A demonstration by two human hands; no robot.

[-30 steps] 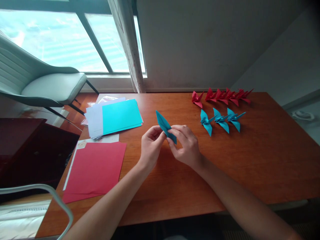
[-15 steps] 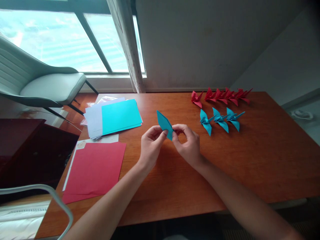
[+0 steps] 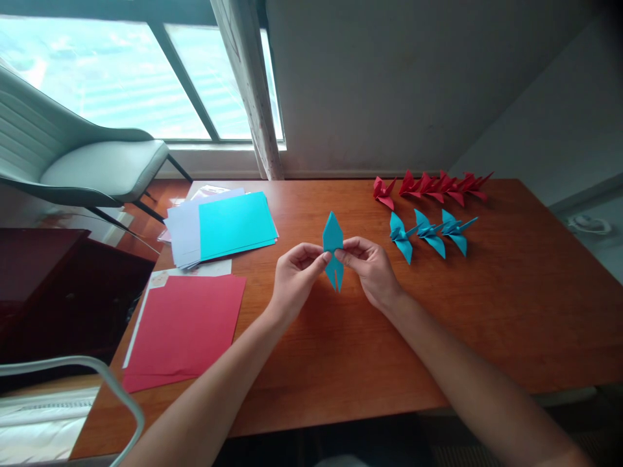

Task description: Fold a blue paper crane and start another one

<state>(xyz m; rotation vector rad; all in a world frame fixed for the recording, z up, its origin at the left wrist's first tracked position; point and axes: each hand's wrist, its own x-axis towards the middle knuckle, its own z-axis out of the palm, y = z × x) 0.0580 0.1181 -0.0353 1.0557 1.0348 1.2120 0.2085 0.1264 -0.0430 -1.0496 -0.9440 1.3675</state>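
A folded blue paper piece (image 3: 333, 245), narrow and pointed with two split legs below, stands upright above the wooden table (image 3: 511, 311). My left hand (image 3: 296, 280) pinches its left side and my right hand (image 3: 370, 269) pinches its right side, fingers closed on it. Three finished blue paper cranes (image 3: 431, 235) lie in a row just right of my right hand. Behind them is a row of several red paper cranes (image 3: 433, 187).
A stack of paper sheets topped with a turquoise sheet (image 3: 234, 224) lies at the table's back left. Red sheets (image 3: 187, 329) lie at the front left. A grey chair (image 3: 82, 165) stands by the window, and a metal chair frame (image 3: 97, 389) is at lower left.
The blue piece has turned from a slanted position to upright between both hands, with its split legs now showing below. My right hand shifted its grip to the right side.
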